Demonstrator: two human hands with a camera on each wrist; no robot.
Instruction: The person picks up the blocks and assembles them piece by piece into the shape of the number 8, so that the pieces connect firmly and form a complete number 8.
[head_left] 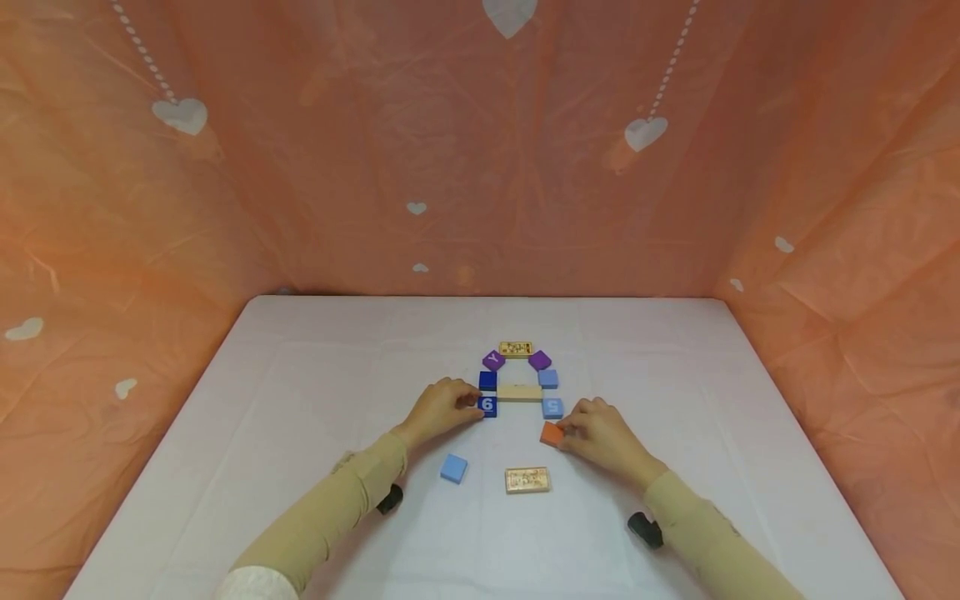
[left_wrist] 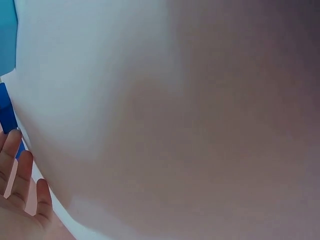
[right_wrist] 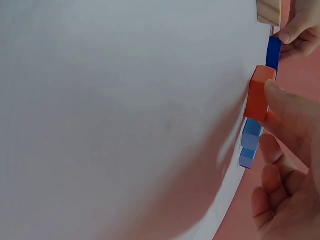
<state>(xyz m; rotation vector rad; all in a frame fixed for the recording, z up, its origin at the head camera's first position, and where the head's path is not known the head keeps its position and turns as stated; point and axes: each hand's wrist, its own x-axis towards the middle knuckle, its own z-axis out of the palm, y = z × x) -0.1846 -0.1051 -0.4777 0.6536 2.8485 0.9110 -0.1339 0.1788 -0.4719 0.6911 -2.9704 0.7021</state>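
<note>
My left hand (head_left: 442,408) pinches the dark blue block marked with a white numeral (head_left: 487,406) at the left foot of a block outline, thumb and finger at its left corners. My right hand (head_left: 603,433) pinches an orange block (head_left: 551,434) just below the light blue block marked 5 (head_left: 552,408). In the right wrist view, the thumb lies against the orange block (right_wrist: 259,95) while the other fingers curl loosely. A pale wooden plank (head_left: 519,393) bridges the two sides. Above it sit a plain dark blue block (head_left: 487,381) and a light blue block (head_left: 548,379).
Two purple blocks (head_left: 540,361) and a patterned wooden tile (head_left: 516,349) form the outline's top. Nearer me lie a loose light blue block (head_left: 453,468) and another patterned tile (head_left: 527,480). White cloth covers the table (head_left: 337,350); an orange curtain (head_left: 480,167) hangs behind.
</note>
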